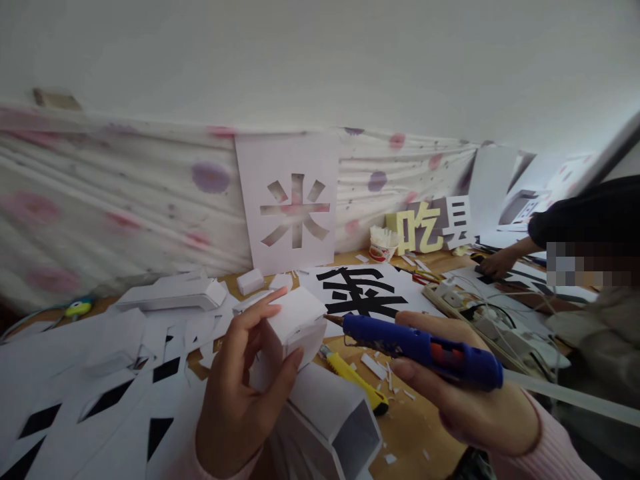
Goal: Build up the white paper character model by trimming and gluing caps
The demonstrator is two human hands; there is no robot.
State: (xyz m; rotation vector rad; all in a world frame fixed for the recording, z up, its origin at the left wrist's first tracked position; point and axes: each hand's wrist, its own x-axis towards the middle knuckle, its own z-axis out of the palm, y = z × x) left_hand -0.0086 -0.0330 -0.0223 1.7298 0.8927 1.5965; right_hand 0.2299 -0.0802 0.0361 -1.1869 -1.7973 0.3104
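Observation:
Between the thumb and fingers of my left hand (pixel 245 393) is a small white paper box piece (pixel 295 323), tilted towards the right. My right hand (pixel 465 387) is wrapped round a blue hot glue gun (pixel 423 350), with a white glue stick (pixel 575 397) trailing from its back end. The gun's nozzle is at the right edge of the box piece; I cannot tell whether it touches. Below them lies a larger hollow white paper form (pixel 335 413), its open end facing right. A yellow utility knife (pixel 355 380) rests just behind it.
White cut-out sheets (pixel 100 380) cover the left side. Paper scraps (pixel 373 367) are scattered on the wooden table (pixel 420 433). A black character sheet (pixel 360 293), a power strip (pixel 475 327) and a tub of white sticks (pixel 383 247) stand further back. A co-worker's hand (pixel 495 265) is at right.

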